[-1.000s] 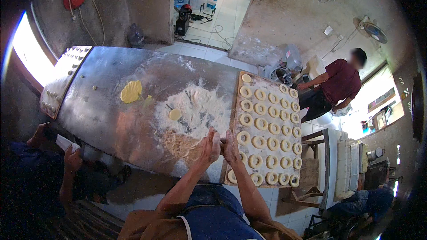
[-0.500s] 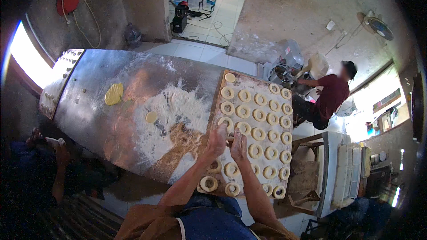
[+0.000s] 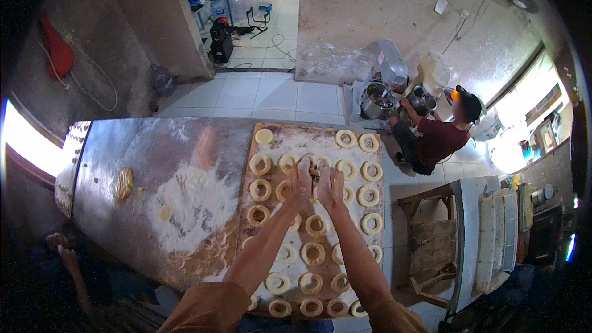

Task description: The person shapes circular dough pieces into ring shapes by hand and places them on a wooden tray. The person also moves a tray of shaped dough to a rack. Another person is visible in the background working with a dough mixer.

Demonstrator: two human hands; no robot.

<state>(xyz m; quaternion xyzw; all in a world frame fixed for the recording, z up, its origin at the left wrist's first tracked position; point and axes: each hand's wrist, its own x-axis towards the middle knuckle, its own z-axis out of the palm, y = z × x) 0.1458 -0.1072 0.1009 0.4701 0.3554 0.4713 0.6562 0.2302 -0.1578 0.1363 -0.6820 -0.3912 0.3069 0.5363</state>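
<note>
A floured wooden board [image 3: 311, 137] carries rows of pale dough rings [image 3: 371, 223], with a flat dough disc [image 3: 264, 136] at its far left corner. My left hand [image 3: 300, 180] and my right hand [image 3: 330, 189] are close together over the board's upper middle, fingers closed on a short brown object [image 3: 314, 173], perhaps wooden, mostly hidden between them. To the board's left, the metal table [image 3: 132, 148] bears spread flour [image 3: 191, 206], a crumpled yellow piece [image 3: 124, 183] and a small pale disc [image 3: 165, 213].
A person in dark red [image 3: 438, 145] squats beside steel pots [image 3: 377, 102]. Another person's arm [image 3: 71, 262] is at lower left. A wooden stand [image 3: 425, 240] and racks [image 3: 496, 237] stand at right. A studded board [image 3: 68, 172] lies at the table's far left end. A doorway opens beyond.
My hands have moved from the board's left edge farther onto it, among the rings. The person in dark red has gone from standing to squatting by the pots. My view has shifted.
</note>
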